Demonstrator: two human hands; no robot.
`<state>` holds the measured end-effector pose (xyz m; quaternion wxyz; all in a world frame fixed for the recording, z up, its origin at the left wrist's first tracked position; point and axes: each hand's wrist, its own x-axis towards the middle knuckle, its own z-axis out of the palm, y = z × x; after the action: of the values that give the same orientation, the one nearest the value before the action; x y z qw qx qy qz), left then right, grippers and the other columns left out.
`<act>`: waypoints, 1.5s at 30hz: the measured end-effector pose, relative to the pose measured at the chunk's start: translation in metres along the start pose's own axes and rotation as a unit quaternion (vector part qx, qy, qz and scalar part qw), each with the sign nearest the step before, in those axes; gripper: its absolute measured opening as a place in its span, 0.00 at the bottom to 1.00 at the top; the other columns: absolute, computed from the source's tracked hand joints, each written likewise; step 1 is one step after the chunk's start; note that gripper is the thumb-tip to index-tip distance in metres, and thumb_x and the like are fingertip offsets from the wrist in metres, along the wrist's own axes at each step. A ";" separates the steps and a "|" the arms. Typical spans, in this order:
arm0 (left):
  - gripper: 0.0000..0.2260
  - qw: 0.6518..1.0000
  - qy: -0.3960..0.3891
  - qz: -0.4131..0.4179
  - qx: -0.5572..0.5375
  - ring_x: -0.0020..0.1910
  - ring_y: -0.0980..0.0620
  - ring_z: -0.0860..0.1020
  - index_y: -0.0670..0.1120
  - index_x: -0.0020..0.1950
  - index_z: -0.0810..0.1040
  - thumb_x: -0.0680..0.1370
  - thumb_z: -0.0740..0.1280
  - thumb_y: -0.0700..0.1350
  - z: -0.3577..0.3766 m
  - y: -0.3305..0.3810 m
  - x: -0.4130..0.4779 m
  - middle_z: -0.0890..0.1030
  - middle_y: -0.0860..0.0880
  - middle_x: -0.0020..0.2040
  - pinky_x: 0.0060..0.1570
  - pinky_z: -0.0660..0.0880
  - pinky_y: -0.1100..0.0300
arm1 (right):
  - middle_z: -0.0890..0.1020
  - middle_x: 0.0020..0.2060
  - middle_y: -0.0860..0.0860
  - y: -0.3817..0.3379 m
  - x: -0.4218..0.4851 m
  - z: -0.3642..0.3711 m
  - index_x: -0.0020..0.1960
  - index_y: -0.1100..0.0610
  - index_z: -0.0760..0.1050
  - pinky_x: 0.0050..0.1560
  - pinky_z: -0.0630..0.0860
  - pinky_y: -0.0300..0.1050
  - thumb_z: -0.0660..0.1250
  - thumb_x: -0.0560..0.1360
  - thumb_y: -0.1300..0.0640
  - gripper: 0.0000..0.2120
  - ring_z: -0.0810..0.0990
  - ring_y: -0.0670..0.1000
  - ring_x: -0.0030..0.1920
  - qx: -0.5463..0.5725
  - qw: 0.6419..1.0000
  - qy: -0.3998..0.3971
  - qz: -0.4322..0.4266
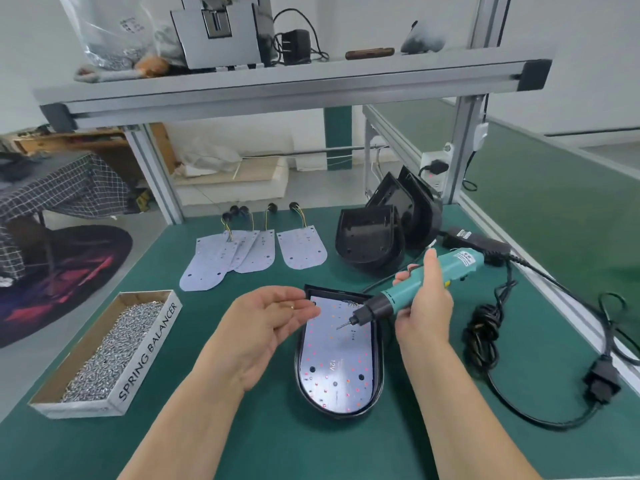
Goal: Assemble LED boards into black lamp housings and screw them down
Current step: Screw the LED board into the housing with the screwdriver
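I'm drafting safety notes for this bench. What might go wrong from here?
1. The teal electric screwdriver in the right hand points its bit toward the open left hand; a slip might jab the fingers.
2. The bit hovers over the white LED board in the black lamp housing and might scratch it.
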<state>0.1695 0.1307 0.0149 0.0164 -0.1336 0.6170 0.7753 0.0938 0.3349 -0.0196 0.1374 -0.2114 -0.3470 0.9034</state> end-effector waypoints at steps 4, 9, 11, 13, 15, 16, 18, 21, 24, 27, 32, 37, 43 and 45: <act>0.08 0.999 -0.035 0.007 -0.002 0.45 0.43 0.86 0.33 0.54 0.78 0.81 0.60 0.28 0.022 -0.001 -0.002 0.86 0.39 0.42 0.42 0.81 0.65 | 0.79 0.28 0.47 -0.004 0.010 0.005 0.45 0.55 0.73 0.32 0.77 0.38 0.71 0.78 0.48 0.12 0.77 0.45 0.28 0.075 0.997 -0.009 0.024; 0.06 0.997 -0.055 -0.001 0.055 0.41 0.44 0.86 0.35 0.51 0.78 0.83 0.62 0.33 0.044 -0.013 -0.004 0.85 0.42 0.38 0.40 0.80 0.65 | 0.78 0.33 0.48 -0.011 0.021 -0.005 0.47 0.56 0.72 0.36 0.78 0.37 0.72 0.78 0.48 0.13 0.77 0.45 0.31 0.171 0.984 0.002 0.044; 0.05 0.997 -0.049 -0.013 0.055 0.39 0.46 0.86 0.36 0.50 0.78 0.82 0.64 0.35 0.051 -0.018 -0.004 0.85 0.43 0.37 0.39 0.80 0.65 | 0.78 0.33 0.48 -0.014 0.021 -0.006 0.47 0.56 0.73 0.36 0.78 0.37 0.72 0.77 0.48 0.13 0.78 0.46 0.31 0.181 0.983 0.002 0.034; 0.05 0.998 -0.039 -0.035 0.029 0.35 0.49 0.84 0.36 0.48 0.79 0.82 0.65 0.36 0.058 -0.022 -0.003 0.84 0.44 0.35 0.36 0.79 0.66 | 0.79 0.32 0.47 -0.014 0.021 -0.007 0.46 0.56 0.73 0.35 0.78 0.37 0.73 0.77 0.49 0.13 0.78 0.46 0.31 0.176 0.984 0.001 0.026; 0.06 0.997 -0.026 -0.065 -0.016 0.31 0.53 0.82 0.36 0.44 0.79 0.81 0.66 0.36 0.062 -0.023 -0.001 0.82 0.44 0.33 0.32 0.77 0.68 | 0.79 0.31 0.47 -0.012 0.021 -0.007 0.46 0.56 0.74 0.34 0.78 0.37 0.73 0.77 0.49 0.12 0.78 0.45 0.30 0.170 0.985 0.002 0.024; 0.06 0.996 -0.019 -0.080 -0.045 0.29 0.54 0.81 0.36 0.44 0.79 0.81 0.67 0.35 0.063 -0.023 0.000 0.81 0.44 0.32 0.30 0.77 0.69 | 0.79 0.31 0.47 -0.011 0.021 -0.007 0.47 0.56 0.74 0.34 0.78 0.37 0.73 0.77 0.49 0.12 0.78 0.45 0.30 0.167 0.986 0.001 0.022; 0.05 0.989 -0.007 -0.107 -0.105 0.29 0.55 0.81 0.35 0.45 0.79 0.80 0.67 0.34 0.064 -0.023 0.001 0.81 0.44 0.32 0.28 0.76 0.70 | 0.79 0.31 0.47 -0.010 0.021 -0.007 0.47 0.55 0.74 0.34 0.77 0.38 0.73 0.77 0.49 0.12 0.77 0.45 0.30 0.159 0.987 0.000 0.017; 0.04 0.980 -0.004 -0.123 -0.156 0.32 0.52 0.84 0.32 0.48 0.78 0.80 0.65 0.32 0.064 -0.024 0.002 0.83 0.42 0.35 0.30 0.78 0.68 | 0.79 0.32 0.46 -0.008 0.022 -0.008 0.48 0.55 0.73 0.34 0.78 0.38 0.73 0.77 0.49 0.12 0.77 0.45 0.30 0.145 0.989 -0.006 0.004; 0.05 0.982 -0.022 -0.120 -0.146 0.34 0.51 0.85 0.32 0.48 0.78 0.81 0.64 0.31 0.064 -0.025 0.002 0.84 0.40 0.36 0.33 0.79 0.67 | 0.79 0.31 0.46 -0.007 0.021 -0.007 0.46 0.55 0.73 0.33 0.77 0.37 0.72 0.77 0.49 0.12 0.77 0.45 0.29 0.138 0.990 -0.012 -0.005; 0.05 0.983 -0.028 -0.117 -0.142 0.35 0.50 0.85 0.32 0.49 0.77 0.81 0.62 0.30 0.065 -0.026 0.002 0.85 0.39 0.37 0.34 0.80 0.67 | 0.79 0.30 0.46 -0.008 0.019 -0.006 0.45 0.55 0.73 0.32 0.77 0.37 0.72 0.78 0.49 0.12 0.77 0.45 0.28 0.131 0.991 -0.011 -0.011; 0.05 0.982 -0.023 -0.115 -0.146 0.36 0.49 0.86 0.32 0.49 0.77 0.80 0.62 0.29 0.066 -0.026 0.001 0.84 0.39 0.37 0.35 0.80 0.66 | 0.78 0.29 0.46 -0.011 0.018 -0.008 0.45 0.55 0.73 0.33 0.77 0.38 0.72 0.77 0.49 0.12 0.77 0.45 0.29 0.124 0.992 -0.002 -0.014; 0.04 0.985 -0.011 -0.100 -0.140 0.36 0.49 0.86 0.32 0.50 0.77 0.80 0.63 0.29 0.068 -0.027 0.001 0.84 0.38 0.37 0.35 0.80 0.66 | 0.79 0.29 0.46 -0.012 0.018 -0.007 0.45 0.55 0.73 0.32 0.77 0.37 0.72 0.77 0.49 0.11 0.77 0.44 0.28 0.119 0.993 0.008 -0.014; 0.04 0.993 0.007 -0.060 -0.105 0.37 0.48 0.86 0.33 0.48 0.77 0.80 0.64 0.29 0.071 -0.031 0.000 0.85 0.40 0.37 0.37 0.80 0.66 | 0.79 0.28 0.46 -0.013 0.015 -0.007 0.45 0.55 0.74 0.32 0.77 0.38 0.72 0.78 0.50 0.11 0.77 0.44 0.28 0.112 0.994 0.012 -0.014; 0.05 0.995 0.015 -0.046 -0.089 0.38 0.47 0.86 0.34 0.47 0.78 0.80 0.64 0.29 0.071 -0.032 -0.001 0.85 0.40 0.37 0.38 0.80 0.66 | 0.79 0.28 0.46 -0.013 0.014 -0.007 0.45 0.55 0.74 0.32 0.77 0.38 0.72 0.78 0.50 0.11 0.77 0.44 0.28 0.109 0.994 0.014 -0.013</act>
<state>0.1629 0.2069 -0.0006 0.0304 -0.1744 0.5391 0.8234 0.0861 0.3540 -0.0190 0.1767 -0.2036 -0.2476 0.9306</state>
